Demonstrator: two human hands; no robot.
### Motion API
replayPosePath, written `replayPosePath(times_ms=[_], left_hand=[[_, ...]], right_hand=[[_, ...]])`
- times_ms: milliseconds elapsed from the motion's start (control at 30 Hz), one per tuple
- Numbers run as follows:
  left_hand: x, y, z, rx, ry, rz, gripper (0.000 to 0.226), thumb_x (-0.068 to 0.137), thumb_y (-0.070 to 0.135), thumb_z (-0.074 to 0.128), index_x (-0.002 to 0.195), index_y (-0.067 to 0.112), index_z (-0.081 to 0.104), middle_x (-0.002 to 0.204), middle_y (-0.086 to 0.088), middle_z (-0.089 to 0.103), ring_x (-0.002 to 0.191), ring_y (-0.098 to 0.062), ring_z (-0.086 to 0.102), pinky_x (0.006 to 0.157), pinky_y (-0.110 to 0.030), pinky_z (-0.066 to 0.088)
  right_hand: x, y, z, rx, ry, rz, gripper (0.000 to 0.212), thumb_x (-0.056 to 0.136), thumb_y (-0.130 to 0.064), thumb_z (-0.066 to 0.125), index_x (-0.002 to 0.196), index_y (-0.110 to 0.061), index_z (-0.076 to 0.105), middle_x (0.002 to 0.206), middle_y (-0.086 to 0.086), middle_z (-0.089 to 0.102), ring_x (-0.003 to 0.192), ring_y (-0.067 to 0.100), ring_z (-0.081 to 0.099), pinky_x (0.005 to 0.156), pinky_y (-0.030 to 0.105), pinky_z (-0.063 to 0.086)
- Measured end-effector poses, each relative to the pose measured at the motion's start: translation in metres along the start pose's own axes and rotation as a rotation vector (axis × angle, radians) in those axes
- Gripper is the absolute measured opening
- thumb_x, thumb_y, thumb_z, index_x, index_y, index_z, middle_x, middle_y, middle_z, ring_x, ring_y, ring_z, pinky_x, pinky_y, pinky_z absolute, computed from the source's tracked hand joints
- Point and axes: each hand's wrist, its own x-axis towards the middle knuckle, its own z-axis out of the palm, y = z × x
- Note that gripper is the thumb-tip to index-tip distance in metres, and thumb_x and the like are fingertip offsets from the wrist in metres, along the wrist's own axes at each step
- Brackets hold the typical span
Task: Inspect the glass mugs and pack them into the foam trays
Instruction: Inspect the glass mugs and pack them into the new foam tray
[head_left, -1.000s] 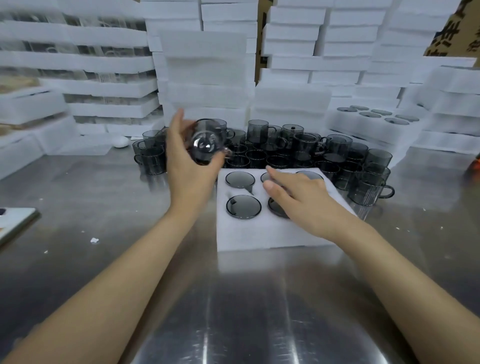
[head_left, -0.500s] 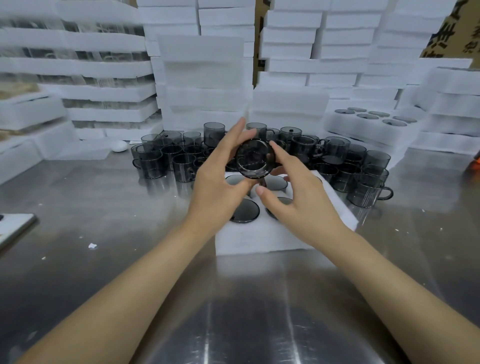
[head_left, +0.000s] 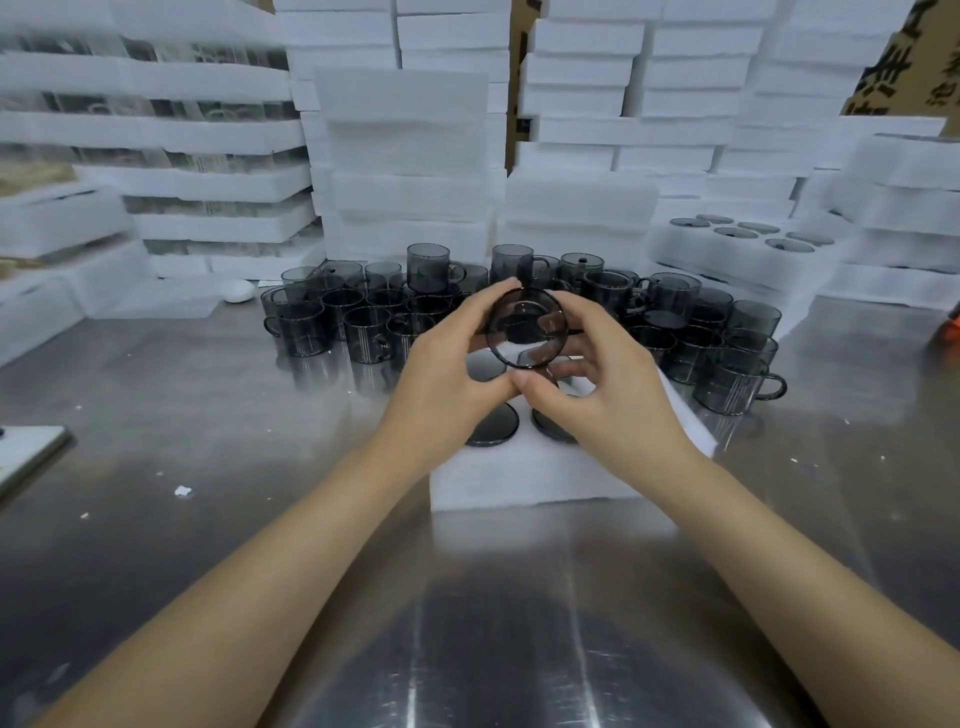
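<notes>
I hold one mug (head_left: 525, 328) up over the tray (head_left: 519, 478), left hand (head_left: 451, 375) and right hand (head_left: 605, 387) both curled around it, mouth toward me. I judge this is inspection; next it needs lowering into a free hole, maybe at 1 o'clock.

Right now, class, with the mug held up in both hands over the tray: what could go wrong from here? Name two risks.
1. The smoked-glass mug is held only by the fingers of the left hand and right hand; a slip could drop it onto the packed mugs in the foam tray.
2. The loose mugs crowd right behind, so a careless reach could knock them over.
</notes>
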Motion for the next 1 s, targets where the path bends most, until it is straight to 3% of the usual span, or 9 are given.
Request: replayPosePath(times_ms=[200,367,433,567,667,733,867,1000], left_hand=[[0.002,-0.0039,0.0013,0.052,0.035,-0.027,0.077,0.063,0.0,0.075,0.132,0.029,0.053,0.115,0.015,0.063,0.1,0.001,0.06,0.088,-0.011,0.045],[0.0032,-0.0042,0.0014,0.1,0.045,-0.024,0.078,0.063,0.003,0.074,0.133,0.032,0.053,0.106,-0.004,0.066,0.088,-0.02,0.061,0.081,-0.023,0.051],[0.0033,-0.005,0.0017,0.14,0.054,-0.026,0.077,0.065,0.005,0.076,0.133,0.034,0.053,0.097,-0.005,0.066,0.077,-0.016,0.058,0.074,-0.019,0.049],[0.0028,-0.004,0.0012,0.207,0.063,-0.006,0.078,0.066,0.009,0.077,0.135,0.033,0.052,0.093,-0.01,0.067,0.077,-0.017,0.059,0.078,-0.026,0.051],[0.0025,-0.0033,0.0014,0.236,0.094,0.037,0.077,0.068,0.005,0.079,0.137,0.025,0.052,0.095,-0.002,0.054,0.085,-0.007,0.053,0.08,-0.009,0.041],[0.0022,-0.0024,0.0017,0.205,0.094,0.053,0.078,0.068,0.0,0.079,0.137,0.021,0.051,0.102,0.001,0.051,0.093,-0.003,0.052,0.085,-0.008,0.038],[0.0017,-0.0012,0.0017,0.209,0.078,0.048,0.078,0.066,-0.003,0.077,0.136,0.021,0.052,0.09,0.005,0.05,0.077,0.001,0.049,0.077,-0.007,0.038],[0.0017,-0.0026,0.0001,0.261,0.082,0.038,0.076,0.069,0.004,0.078,0.137,0.027,0.051,0.083,-0.001,0.054,0.069,-0.001,0.047,0.071,-0.008,0.038]], right_hand=[[-0.0005,0.0005,0.0011,-0.052,-0.009,-0.018,0.063,0.076,-0.008,0.072,0.134,-0.019,0.049,0.124,0.0,0.056,0.1,0.006,0.061,0.081,0.013,0.048],[-0.001,-0.0007,0.0015,-0.066,-0.001,-0.039,0.062,0.075,-0.006,0.07,0.132,-0.02,0.05,0.121,-0.003,0.056,0.097,0.006,0.06,0.077,0.009,0.045],[-0.0013,-0.0011,0.0018,-0.072,0.001,-0.049,0.062,0.074,-0.006,0.069,0.131,-0.021,0.05,0.12,-0.005,0.057,0.096,0.007,0.06,0.078,0.01,0.045],[-0.0019,-0.0011,0.001,-0.083,0.024,-0.073,0.064,0.074,-0.007,0.072,0.131,-0.021,0.049,0.121,-0.004,0.054,0.098,-0.001,0.057,0.079,0.01,0.046],[-0.0021,-0.0001,0.0012,-0.094,0.026,-0.08,0.064,0.074,-0.009,0.073,0.132,-0.022,0.048,0.12,-0.004,0.053,0.098,-0.004,0.055,0.079,0.008,0.045],[-0.002,0.0005,0.0016,-0.102,0.02,-0.079,0.065,0.075,-0.009,0.074,0.132,-0.023,0.047,0.12,-0.004,0.052,0.098,-0.003,0.055,0.08,0.008,0.045],[-0.0015,0.0008,0.002,-0.101,0.011,-0.077,0.065,0.075,-0.009,0.073,0.132,-0.023,0.046,0.122,-0.004,0.053,0.098,0.001,0.057,0.082,0.014,0.048],[-0.001,0.0027,0.0024,-0.072,0.019,-0.073,0.063,0.074,-0.008,0.072,0.129,-0.026,0.048,0.121,-0.006,0.055,0.096,0.001,0.058,0.079,0.01,0.046]])
